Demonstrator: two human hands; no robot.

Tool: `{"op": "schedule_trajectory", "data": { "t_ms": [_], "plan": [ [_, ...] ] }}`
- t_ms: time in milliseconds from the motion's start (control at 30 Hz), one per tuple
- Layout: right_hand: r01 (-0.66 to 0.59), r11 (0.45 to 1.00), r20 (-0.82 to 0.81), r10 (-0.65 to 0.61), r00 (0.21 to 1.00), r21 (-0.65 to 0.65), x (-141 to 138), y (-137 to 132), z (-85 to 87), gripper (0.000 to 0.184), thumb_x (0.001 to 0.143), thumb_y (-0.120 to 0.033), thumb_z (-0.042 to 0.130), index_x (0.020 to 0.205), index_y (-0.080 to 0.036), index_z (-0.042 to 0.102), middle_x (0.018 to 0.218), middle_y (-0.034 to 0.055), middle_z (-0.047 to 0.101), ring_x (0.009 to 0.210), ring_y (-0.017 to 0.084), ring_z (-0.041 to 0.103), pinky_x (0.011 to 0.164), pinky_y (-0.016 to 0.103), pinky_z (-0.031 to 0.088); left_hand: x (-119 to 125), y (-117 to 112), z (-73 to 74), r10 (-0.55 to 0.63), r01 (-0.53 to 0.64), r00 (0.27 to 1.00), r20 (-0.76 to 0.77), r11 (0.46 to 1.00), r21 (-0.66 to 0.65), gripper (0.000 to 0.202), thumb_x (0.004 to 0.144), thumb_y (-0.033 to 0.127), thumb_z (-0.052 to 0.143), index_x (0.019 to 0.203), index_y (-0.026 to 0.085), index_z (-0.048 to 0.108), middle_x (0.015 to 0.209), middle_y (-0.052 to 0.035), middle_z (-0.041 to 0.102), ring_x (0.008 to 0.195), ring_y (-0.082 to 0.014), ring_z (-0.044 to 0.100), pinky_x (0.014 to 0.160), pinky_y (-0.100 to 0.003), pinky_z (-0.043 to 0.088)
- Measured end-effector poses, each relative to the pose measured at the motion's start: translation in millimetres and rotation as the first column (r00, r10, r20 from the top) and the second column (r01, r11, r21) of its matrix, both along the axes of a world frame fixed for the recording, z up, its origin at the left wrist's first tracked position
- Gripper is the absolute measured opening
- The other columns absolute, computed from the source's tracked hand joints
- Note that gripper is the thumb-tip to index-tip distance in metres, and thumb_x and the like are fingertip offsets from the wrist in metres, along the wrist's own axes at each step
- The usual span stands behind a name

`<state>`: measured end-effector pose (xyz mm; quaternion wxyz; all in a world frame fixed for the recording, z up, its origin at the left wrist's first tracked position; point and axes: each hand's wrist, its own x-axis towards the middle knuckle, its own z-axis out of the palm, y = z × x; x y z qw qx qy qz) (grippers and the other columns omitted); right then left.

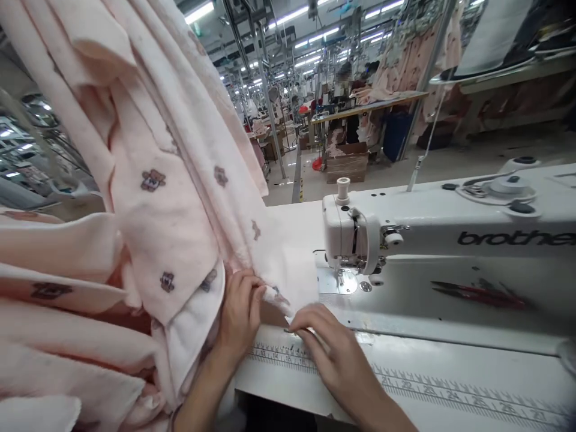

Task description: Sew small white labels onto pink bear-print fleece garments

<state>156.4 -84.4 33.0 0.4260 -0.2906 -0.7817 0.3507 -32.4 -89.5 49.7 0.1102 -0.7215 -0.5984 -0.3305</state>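
Note:
Pale pink fleece fabric (166,234) printed with small brown bears hangs at the left and spreads onto the sewing table. My left hand (240,312) is closed on a gathered fold of it, left of the sewing machine. Close by, my right hand (330,345) pinches the fabric's narrow end between thumb and fingers, just above the table edge. Both hands are in front of and to the left of the needle and presser foot (346,279) of the white sewing machine (432,222). No cloth lies under the foot.
A printed ruler strip (418,384) runs along the table's front. Red-handled scissors or snips (479,294) lie under the machine arm. More pink fabric pieces (54,300) hang at the left. Beyond are another worktable (373,108), a cardboard box (346,165) and a blurred person (344,81).

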Motion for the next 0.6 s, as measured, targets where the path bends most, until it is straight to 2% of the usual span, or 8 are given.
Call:
{"op": "schedule_trajectory", "data": {
  "t_ms": [33,100,200,267,367,467,533,600],
  "plan": [
    [-0.053,0.992,-0.126,0.039,0.991,-0.113,6,-3,6.2,0.019,0.095,-0.016,0.04,0.089,-0.021,0.058,0.087,0.0021,0.059,0.083,0.013,0.057,0.071,0.023,0.049,-2,-4,7.7,-0.007,0.006,0.999,0.048,1.0,0.029,0.011,0.094,0.014,0.042,0.089,0.019,0.05,0.09,-0.0045,0.052,0.096,-0.0195,0.052,0.097,-0.041,0.042],
    [-0.158,0.938,-0.342,0.046,0.938,-0.307,16,-9,13.4,0.014,0.094,-0.026,0.049,0.087,-0.023,0.062,0.086,0.0022,0.06,0.083,0.014,0.059,0.072,0.023,0.05,-3,-14,21.2,0.017,-0.024,0.996,0.083,0.996,0.083,0.01,0.094,0.015,0.042,0.09,0.019,0.051,0.092,-0.0053,0.051,0.101,-0.0196,0.052,0.087,-0.033,0.045],
    [-0.197,0.867,-0.483,-0.056,0.874,-0.457,24,-18,17.1,0.01,0.084,-0.034,0.065,0.084,-0.024,0.064,0.084,0.0032,0.058,0.083,0.016,0.059,0.074,0.025,0.053,-7,-26,39.3,0.073,-0.085,0.994,0.076,0.982,0.171,0.009,0.094,0.015,0.044,0.09,0.019,0.051,0.092,-0.005,0.052,0.102,-0.0194,0.052,0.086,-0.031,0.044],
    [-0.172,0.841,-0.513,-0.141,0.847,-0.514,24,-23,19.3,0.015,0.077,-0.036,0.072,0.083,-0.024,0.064,0.083,0.0036,0.056,0.083,0.018,0.058,0.076,0.027,0.053,-12,-27,52.5,0.086,-0.101,0.994,0.074,0.968,0.231,0.009,0.093,0.015,0.045,0.089,0.018,0.052,0.093,-0.0049,0.052,0.1,-0.0189,0.052,0.088,-0.031,0.044],
    [-0.133,0.814,-0.526,-0.231,0.819,-0.565,23,-28,22.7,0.017,0.074,-0.037,0.074,0.08,-0.024,0.064,0.082,0.0035,0.056,0.08,0.018,0.056,0.071,0.027,0.054,-18,-20,75.1,0.066,-0.095,0.993,0.102,0.944,0.316,0.009,0.093,0.016,0.046,0.089,0.018,0.053,0.094,-0.0051,0.053,0.098,-0.0177,0.053,0.09,-0.032,0.044],
    [-0.158,0.757,-0.592,-0.344,0.729,-0.634,24,-29,24.2,0.022,0.071,-0.036,0.076,0.084,-0.023,0.065,0.084,0.0036,0.057,0.079,0.017,0.057,0.067,0.027,0.055,-12,-11,95.4,0.025,-0.107,0.978,0.209,0.915,0.39,0.007,0.092,0.02,0.05,0.092,0.018,0.057,0.107,-0.0064,0.055,0.109,-0.0189,0.052,0.098,-0.035,0.042],
    [-0.222,0.716,-0.653,-0.405,0.64,-0.662,27,-28,25.7,0.027,0.069,-0.034,0.079,0.088,-0.022,0.065,0.087,0.0034,0.059,0.078,0.015,0.058,0.069,0.027,0.056,1,-10,99.6,-0.023,-0.124,0.943,0.333,0.903,0.412,0.012,0.091,0.024,0.054,0.1,0.019,0.059,0.12,-0.0071,0.054,0.117,-0.0206,0.05,0.101,-0.036,0.043],
    [-0.279,0.713,-0.707,-0.414,0.573,-0.643,30,-29,28.1,0.03,0.068,-0.032,0.08,0.091,-0.022,0.064,0.089,0.0025,0.06,0.078,0.013,0.059,0.072,0.026,0.056,21,-14,91.3,-0.109,-0.038,0.877,0.467,0.955,0.294,0.022,0.09,0.032,0.055,0.11,0.022,0.058,0.12,-0.0071,0.057,0.112,-0.0202,0.055,0.094,-0.033,0.05]
  ]
}}
